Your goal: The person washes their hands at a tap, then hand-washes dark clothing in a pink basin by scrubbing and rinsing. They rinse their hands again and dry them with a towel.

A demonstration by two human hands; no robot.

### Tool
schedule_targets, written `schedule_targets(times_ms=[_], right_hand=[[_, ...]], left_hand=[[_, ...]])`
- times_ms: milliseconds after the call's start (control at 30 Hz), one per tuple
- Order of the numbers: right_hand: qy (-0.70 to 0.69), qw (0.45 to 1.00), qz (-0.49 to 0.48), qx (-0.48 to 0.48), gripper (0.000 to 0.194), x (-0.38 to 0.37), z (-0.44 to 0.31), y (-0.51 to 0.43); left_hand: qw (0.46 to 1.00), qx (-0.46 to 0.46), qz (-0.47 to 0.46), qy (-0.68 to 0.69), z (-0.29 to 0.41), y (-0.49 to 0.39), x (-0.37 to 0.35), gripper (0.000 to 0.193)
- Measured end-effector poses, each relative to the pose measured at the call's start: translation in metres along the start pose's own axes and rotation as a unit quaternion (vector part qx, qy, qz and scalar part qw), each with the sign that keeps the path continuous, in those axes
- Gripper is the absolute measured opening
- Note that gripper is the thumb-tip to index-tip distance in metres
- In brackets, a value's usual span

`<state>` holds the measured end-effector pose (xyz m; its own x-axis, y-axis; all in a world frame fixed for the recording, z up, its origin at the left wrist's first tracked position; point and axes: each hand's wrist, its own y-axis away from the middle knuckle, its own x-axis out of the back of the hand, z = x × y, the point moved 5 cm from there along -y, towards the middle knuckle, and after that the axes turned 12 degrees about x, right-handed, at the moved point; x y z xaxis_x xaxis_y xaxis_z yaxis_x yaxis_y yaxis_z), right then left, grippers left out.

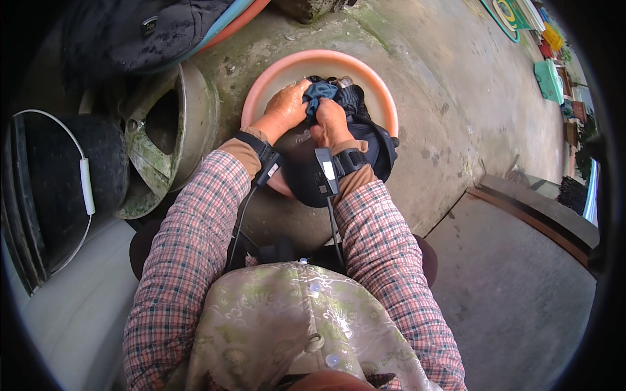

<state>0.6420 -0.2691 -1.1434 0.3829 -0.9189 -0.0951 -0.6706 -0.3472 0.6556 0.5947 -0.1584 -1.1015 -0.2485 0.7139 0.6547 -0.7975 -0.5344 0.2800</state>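
Observation:
A pink plastic basin (320, 56) stands on the concrete ground in front of me, with cloudy water visible inside. Over it, my left hand (288, 105) and my right hand (331, 121) grip a wet blue cloth (322, 91) between them. Dark ribbed fabric (353, 100) lies just beyond my right hand. Under my right wrist, a black cloth item (301, 171) hangs across the basin's near rim, and dark fabric with a strap (384, 149) covers the right rim. What lies beneath the cloths is hidden.
To the left are a mossy metal wheel rim (183, 141) and a black bucket (73, 161) with a wire handle. A blue basin (222, 24) holding a dark garment (161, 39) is at the upper left. A raised ledge (538, 210) crosses the right side.

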Motion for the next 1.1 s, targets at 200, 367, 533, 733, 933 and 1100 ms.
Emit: schedule_targets(times_ms=[200,367,533,733,933,1100], right_hand=[[-0.124,0.989,0.086,0.011,0.035,0.026,-0.007,-0.009],[-0.146,0.988,0.041,-0.012,0.031,0.02,0.003,-0.014],[-0.112,0.993,0.006,-0.037,0.03,0.019,0.012,-0.013],[-0.097,0.994,-0.027,-0.052,0.047,0.016,0.008,-0.005],[-0.258,0.954,-0.136,-0.072,0.05,-0.006,-0.011,0.001],[-0.369,0.919,-0.138,0.008,0.043,-0.029,-0.019,-0.012]], left_hand=[[0.934,0.137,-0.072,-0.322,-0.041,0.0,-0.013,0.071],[0.92,0.067,-0.088,-0.376,-0.038,0.012,-0.051,0.064],[0.919,0.051,-0.067,-0.384,-0.061,0.005,-0.078,0.041],[0.996,0.057,-0.043,-0.05,-0.084,-0.028,-0.051,0.039],[0.922,0.053,-0.137,0.357,-0.029,-0.017,-0.014,0.034],[0.932,0.061,-0.049,0.353,0.006,-0.003,0.014,0.041]])
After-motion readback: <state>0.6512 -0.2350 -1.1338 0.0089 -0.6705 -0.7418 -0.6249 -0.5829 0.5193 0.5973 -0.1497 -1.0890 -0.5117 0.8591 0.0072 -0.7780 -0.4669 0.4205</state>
